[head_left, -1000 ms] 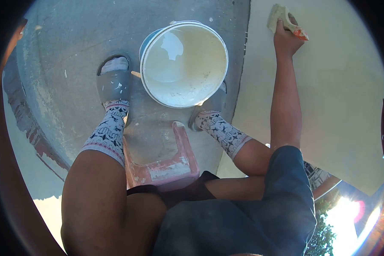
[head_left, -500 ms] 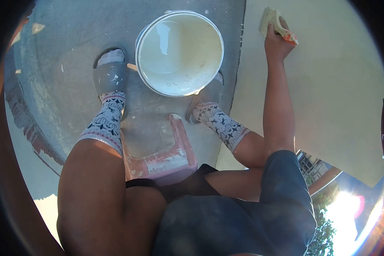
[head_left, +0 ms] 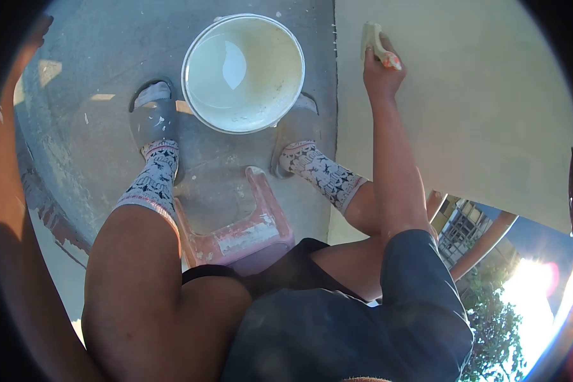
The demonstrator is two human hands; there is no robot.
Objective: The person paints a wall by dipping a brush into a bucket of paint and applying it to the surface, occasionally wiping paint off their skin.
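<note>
One head-worn camera looks down over legs (head_left: 130, 274) and floor (head_left: 89, 153).

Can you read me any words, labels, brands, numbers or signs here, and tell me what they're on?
There are none that can be read.
Bucket: no lettering shows on the parts in view.
Tool in the right hand: red-orange marks, too small to make out.
Socks: a dark pattern, no readable words.
Stool: pale patches, no writing.

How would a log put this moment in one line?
right grip: holding pale tool at wall; left grip: view's edge; bucket: ahead of pink stool
</note>
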